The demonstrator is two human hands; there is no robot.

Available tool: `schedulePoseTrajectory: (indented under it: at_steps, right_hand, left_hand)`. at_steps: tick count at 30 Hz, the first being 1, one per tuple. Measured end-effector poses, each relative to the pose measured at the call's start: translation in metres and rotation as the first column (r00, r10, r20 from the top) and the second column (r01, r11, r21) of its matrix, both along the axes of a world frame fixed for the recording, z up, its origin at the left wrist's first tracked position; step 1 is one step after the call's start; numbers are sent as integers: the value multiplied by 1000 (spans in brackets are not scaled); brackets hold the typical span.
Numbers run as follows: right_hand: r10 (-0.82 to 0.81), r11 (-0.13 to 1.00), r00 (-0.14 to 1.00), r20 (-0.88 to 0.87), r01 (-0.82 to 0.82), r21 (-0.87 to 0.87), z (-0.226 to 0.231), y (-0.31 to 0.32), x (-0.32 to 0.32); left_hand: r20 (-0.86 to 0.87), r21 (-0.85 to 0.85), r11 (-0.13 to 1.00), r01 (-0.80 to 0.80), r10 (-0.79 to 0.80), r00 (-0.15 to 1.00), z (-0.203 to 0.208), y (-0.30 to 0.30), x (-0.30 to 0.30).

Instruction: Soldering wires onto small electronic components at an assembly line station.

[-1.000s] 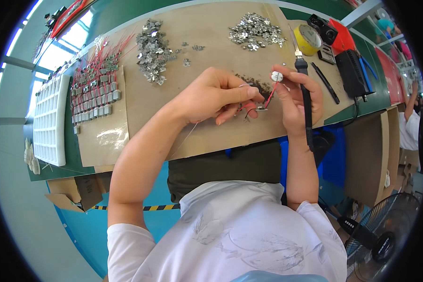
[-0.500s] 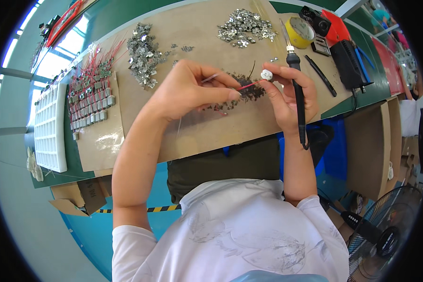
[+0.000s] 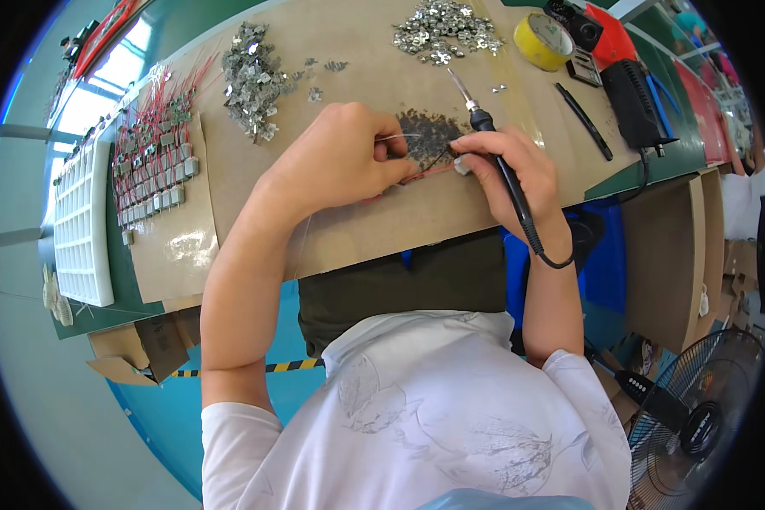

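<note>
My right hand [image 3: 523,174] is closed round a soldering iron [image 3: 508,183], its metal tip pointing up and away. Between that hand's thumb and finger sits a small whitish part [image 3: 461,165]. From it a red wire [image 3: 433,172] runs left to my left hand [image 3: 340,157], whose fingertips pinch it. A thin pale strand [image 3: 399,136], perhaps solder, also passes through my left fingers. Just beyond both hands lies a pile of tiny dark pieces [image 3: 425,127]. A dark thin lead shows between the hands; what it joins is too small to tell.
Heaps of silvery metal pieces [image 3: 251,85] and shiny clips [image 3: 446,30] lie farther back. On the left are rows of wired small parts [image 3: 157,174] and a white tray [image 3: 85,225]. Yellow tape [image 3: 544,42], a black pen [image 3: 584,121] and a black box [image 3: 636,104] stand right.
Both hands have come closer together and lower over the board. The soldering iron has tilted left, its tip swinging toward the middle. The white part has moved down and left.
</note>
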State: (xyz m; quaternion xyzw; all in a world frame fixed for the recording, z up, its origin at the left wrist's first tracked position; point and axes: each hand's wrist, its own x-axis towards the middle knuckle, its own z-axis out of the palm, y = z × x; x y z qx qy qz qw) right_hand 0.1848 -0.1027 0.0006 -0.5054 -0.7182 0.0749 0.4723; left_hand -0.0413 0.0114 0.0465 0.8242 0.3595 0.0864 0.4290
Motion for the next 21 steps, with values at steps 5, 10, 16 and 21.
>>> schedulePoseTrajectory:
  at_steps: [5,10,16,21]
  right_hand:
    - [-44,997,992,118,36,65,-3,0,7]
    - [10,999,997,75,-13,34,11,-8,2]
    - [31,999,998,59,-31,9,6,-1,6]
    - [50,998,997,61,-52,34,3,8,8]
  left_hand:
    - [26,-40,994,-103,104,994,6,-3,5]
    - [107,107,981,-165,154,982,-4,2,2]
    - [198,89,970,-227,206,958,-14,5,5]
    - [148,18,987,-162,158,976,-8,1,7]
